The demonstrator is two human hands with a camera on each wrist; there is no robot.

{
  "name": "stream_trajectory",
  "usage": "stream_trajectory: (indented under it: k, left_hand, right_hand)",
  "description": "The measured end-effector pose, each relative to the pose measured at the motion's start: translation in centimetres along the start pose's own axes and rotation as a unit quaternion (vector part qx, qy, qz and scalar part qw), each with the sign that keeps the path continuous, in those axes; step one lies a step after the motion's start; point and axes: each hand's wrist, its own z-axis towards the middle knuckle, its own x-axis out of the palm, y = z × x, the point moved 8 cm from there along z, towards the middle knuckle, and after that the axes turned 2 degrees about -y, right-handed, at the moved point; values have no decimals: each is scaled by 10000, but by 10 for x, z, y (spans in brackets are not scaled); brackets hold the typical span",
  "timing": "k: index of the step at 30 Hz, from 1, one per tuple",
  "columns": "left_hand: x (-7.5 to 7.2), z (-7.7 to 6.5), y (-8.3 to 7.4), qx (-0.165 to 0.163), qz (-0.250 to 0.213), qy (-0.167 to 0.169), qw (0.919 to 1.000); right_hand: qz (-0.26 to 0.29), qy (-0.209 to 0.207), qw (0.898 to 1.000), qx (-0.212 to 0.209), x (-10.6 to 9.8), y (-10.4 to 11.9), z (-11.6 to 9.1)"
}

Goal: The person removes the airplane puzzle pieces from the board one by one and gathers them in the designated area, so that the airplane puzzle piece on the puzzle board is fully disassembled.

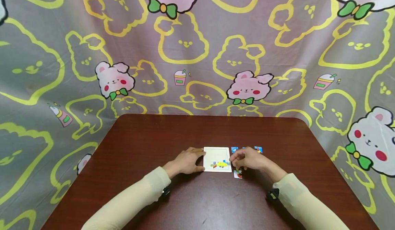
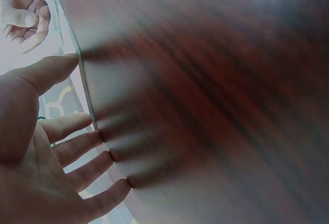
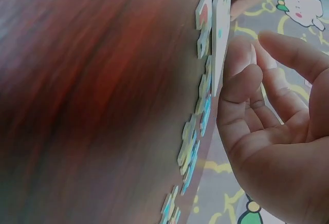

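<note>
A white puzzle board [image 1: 217, 154] with a raised frame lies on the brown table, a few colourful pieces [image 1: 221, 164] along its lower inside edge. At its left edge rests my left hand [image 1: 187, 160], thumb and fingertips spread along the rim; the left wrist view shows these straight fingers [image 2: 82, 152] touching the side. My right hand [image 1: 248, 158] hovers over the board's right edge, its fingers loosely curled. No piece shows between its fingers [image 3: 288, 59] in the right wrist view. It partly covers loose puzzle pieces beneath it.
Loose puzzle pieces lie right of the board, among them a blue one [image 1: 235, 150], another [image 1: 258, 149] farther right and one with red [image 1: 238, 174] nearer me. A patterned curtain [image 1: 197, 96] hangs behind the table [image 1: 148, 134].
</note>
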Motion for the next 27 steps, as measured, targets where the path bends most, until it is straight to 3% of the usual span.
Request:
stream_trajectory:
  k: [27]
  left_hand:
    - [0, 0, 0, 18, -33, -47, 10000]
  right_hand:
    - [-186, 64, 9987, -471, 25, 23, 26]
